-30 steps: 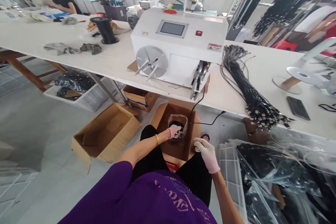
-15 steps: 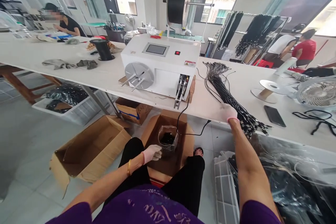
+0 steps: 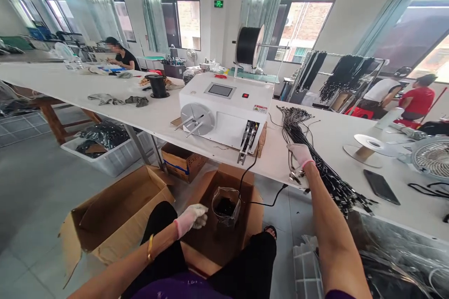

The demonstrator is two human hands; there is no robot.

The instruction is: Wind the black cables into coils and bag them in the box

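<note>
My right hand (image 3: 300,154), in a pale glove with a pink cuff, is closed on a black cable at the left side of a long bundle of black cables (image 3: 322,168) on the table. Metal-ended connectors (image 3: 296,176) lie just below that hand. Over the cardboard box between my legs, my gloved left hand (image 3: 192,219) has its fingers curled; anything inside them is hidden. To its right, a clear plastic bag (image 3: 226,219) with small dark pieces stands in the box (image 3: 250,215). A white winding machine (image 3: 228,117) with a grey disc (image 3: 197,119) stands ahead.
A black cable spool (image 3: 247,46) sits above the machine. A white reel (image 3: 365,147), a phone (image 3: 381,187) and a fan (image 3: 433,158) are at the right. An open carton (image 3: 119,215) and a white crate (image 3: 108,159) lie left. Other people work farther back.
My right hand has shifted left along the cable bundle and now grips a cable there. My left hand has drawn slightly left, away from the bag. The view has tilted upward.
</note>
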